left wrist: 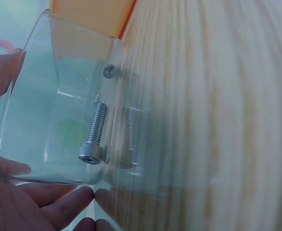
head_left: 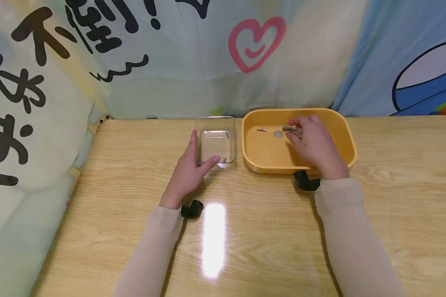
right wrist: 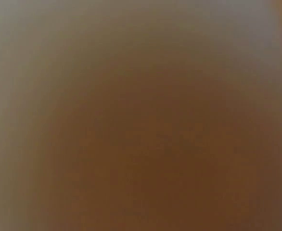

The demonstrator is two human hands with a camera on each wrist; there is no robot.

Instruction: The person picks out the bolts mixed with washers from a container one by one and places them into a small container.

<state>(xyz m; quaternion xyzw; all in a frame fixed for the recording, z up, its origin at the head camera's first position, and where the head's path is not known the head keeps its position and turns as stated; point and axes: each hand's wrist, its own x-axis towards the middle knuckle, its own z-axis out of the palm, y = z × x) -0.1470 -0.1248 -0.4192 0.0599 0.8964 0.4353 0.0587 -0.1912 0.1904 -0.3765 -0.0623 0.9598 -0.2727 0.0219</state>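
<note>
In the head view my left hand [head_left: 183,175] holds the near left corner of a clear plastic box [head_left: 216,117], with fingers along its left side and thumb at the front. Two socket-head screws lie inside; the left wrist view shows one screw [left wrist: 95,132] lengthwise and another screw's head [left wrist: 109,71] end-on. Over the yellow tray [head_left: 252,161], my right hand [head_left: 314,142] pinches metal screws [head_left: 289,129] between thumb and fingertips; their exact number is hidden. A small screw [head_left: 261,130] and a pale round disc [head_left: 278,134] lie on the tray floor. The right wrist view is just brown blur.
Box and tray stand side by side near the far edge of the wooden table [head_left: 260,231], a narrow gap between them. Behind them hangs a printed curtain [head_left: 186,78]. Each wrist wears a black camera mount, one by the left cuff [head_left: 192,209], one touching the tray's front.
</note>
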